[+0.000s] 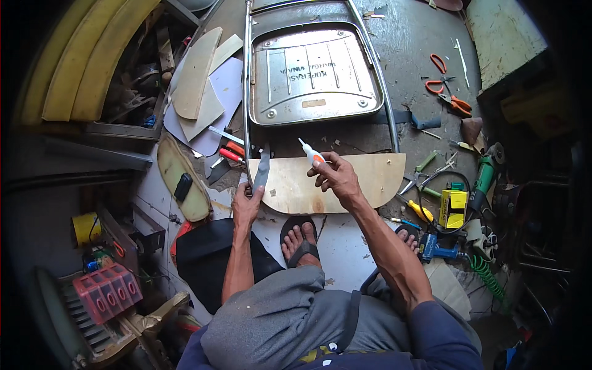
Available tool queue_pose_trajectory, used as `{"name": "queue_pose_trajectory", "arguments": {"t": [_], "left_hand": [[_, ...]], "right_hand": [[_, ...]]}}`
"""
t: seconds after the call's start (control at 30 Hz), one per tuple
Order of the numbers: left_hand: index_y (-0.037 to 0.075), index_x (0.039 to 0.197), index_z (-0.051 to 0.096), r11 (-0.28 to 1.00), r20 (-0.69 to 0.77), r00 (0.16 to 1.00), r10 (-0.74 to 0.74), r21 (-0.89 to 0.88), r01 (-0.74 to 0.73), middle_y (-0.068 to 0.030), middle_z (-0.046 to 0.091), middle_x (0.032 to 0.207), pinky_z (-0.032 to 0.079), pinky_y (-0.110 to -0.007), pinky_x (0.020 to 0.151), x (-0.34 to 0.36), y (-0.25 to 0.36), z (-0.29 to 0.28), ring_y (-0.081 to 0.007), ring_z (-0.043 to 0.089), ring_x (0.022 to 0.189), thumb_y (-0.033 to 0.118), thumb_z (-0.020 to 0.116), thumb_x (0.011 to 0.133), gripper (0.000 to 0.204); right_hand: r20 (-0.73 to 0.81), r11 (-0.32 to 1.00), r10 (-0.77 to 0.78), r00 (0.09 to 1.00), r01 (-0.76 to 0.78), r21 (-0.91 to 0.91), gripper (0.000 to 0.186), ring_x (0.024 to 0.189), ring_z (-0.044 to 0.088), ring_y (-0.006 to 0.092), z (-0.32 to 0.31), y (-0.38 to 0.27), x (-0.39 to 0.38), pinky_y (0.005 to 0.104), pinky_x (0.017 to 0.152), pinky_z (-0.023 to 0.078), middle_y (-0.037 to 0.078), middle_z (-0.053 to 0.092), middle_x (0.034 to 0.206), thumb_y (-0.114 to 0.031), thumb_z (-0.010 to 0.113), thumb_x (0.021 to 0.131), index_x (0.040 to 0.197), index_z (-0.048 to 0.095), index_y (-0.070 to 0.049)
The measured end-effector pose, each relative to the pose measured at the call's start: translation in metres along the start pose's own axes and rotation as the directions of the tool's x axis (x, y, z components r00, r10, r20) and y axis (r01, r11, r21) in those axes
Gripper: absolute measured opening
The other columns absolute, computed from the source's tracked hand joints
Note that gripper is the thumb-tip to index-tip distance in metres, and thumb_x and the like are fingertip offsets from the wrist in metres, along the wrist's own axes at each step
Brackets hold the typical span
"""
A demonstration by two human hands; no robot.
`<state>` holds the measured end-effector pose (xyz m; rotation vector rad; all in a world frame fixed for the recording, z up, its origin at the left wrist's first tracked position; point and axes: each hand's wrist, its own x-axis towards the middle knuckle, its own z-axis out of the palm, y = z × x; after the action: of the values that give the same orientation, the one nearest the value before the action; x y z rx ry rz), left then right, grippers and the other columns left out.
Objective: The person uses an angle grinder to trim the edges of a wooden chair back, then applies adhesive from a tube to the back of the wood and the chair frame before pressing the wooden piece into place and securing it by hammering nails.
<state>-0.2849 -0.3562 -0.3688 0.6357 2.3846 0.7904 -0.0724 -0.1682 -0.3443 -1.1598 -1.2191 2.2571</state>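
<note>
A pale plywood board (pixel 354 185) with a rounded near edge lies across the tubes of a metal chair frame (pixel 248 92). My left hand (pixel 248 202) is at the board's left end, its fingers closed on a grey strip (pixel 262 169) that lies up over that end. Above the middle of the board, my right hand (pixel 336 177) grips a small white glue bottle (pixel 312 154) with an orange mark. Its thin nozzle points up and to the left, apart from the board. A metal seat pan (pixel 314 74) is fixed in the frame beyond.
Pliers (pixel 455 103), a green angle grinder (pixel 484 176), a yellow box (pixel 453 208) and a blue air tool (pixel 438 248) lie to the right. On the left are red-handled tools (pixel 231 154), wood offcuts (pixel 197 80), an oval pad (pixel 176 179) and black sheet material (pixel 209 259).
</note>
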Motion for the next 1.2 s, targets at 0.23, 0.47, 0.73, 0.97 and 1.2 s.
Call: {"name": "queue_pose_trajectory", "arguments": {"t": [0.23,0.47,0.73,0.97,1.2], "left_hand": [[-0.003,0.111,0.067,1.000,0.003,1.000,0.011,-0.029,-0.010,-0.0101,0.069,0.084,0.049,-0.032,0.070,0.007,-0.008,0.002,-0.0158,0.062,0.076,0.045,0.073,0.087,0.053],[-0.001,0.106,0.065,0.999,-0.057,0.997,0.043,0.012,-0.043,-0.0141,0.072,0.087,0.051,-0.039,0.072,0.024,0.007,0.027,-0.0233,0.068,0.079,0.040,0.070,0.090,0.045],[-0.001,0.111,0.065,0.992,-0.104,0.994,0.023,0.129,-0.009,-0.0190,0.072,0.096,0.051,-0.041,0.080,0.031,0.014,0.042,-0.0311,0.069,0.089,0.042,0.069,0.091,0.048],[-0.004,0.114,0.064,0.994,-0.016,0.999,0.032,-0.099,-0.033,-0.0086,0.069,0.095,0.048,-0.031,0.079,0.031,-0.044,0.007,-0.0162,0.062,0.088,0.040,0.068,0.094,0.049],[-0.006,0.102,0.069,0.995,0.043,0.999,-0.014,0.101,0.010,-0.0074,0.066,0.078,0.046,-0.031,0.067,0.002,-0.004,-0.001,-0.0140,0.056,0.072,0.036,0.066,0.095,0.042]], "right_hand": [[0.009,0.995,-0.068,0.998,0.067,0.073,0.039,0.070,0.062,0.0088,-0.005,-0.007,0.000,0.0233,0.055,0.048,0.007,0.070,0.091,-0.029,0.070,0.093,0.121,0.062,-0.004],[-0.311,0.950,-0.291,0.905,0.311,0.015,0.040,0.074,0.059,0.0081,-0.092,-0.048,0.013,0.0226,0.055,0.048,0.002,0.066,0.093,-0.027,0.075,0.088,0.121,0.064,-0.005],[-0.634,0.736,-0.339,0.695,-0.224,-0.639,0.042,0.079,0.067,0.0286,-0.286,-0.043,0.043,0.0405,0.072,0.053,0.014,0.072,0.092,-0.032,0.070,0.087,0.114,0.065,-0.001],[-0.111,0.105,-0.528,0.842,-0.065,-0.992,0.047,0.110,0.058,0.0392,-0.284,-0.027,-0.017,0.0452,0.096,0.047,0.020,0.060,0.115,-0.028,0.070,0.085,0.122,0.057,-0.002],[-0.037,-0.084,-0.263,0.964,-0.061,-0.995,0.048,0.115,0.053,0.0400,-0.296,-0.064,-0.122,0.0458,0.098,0.046,0.021,0.053,0.124,-0.018,0.068,0.085,0.128,0.051,-0.002]]}}
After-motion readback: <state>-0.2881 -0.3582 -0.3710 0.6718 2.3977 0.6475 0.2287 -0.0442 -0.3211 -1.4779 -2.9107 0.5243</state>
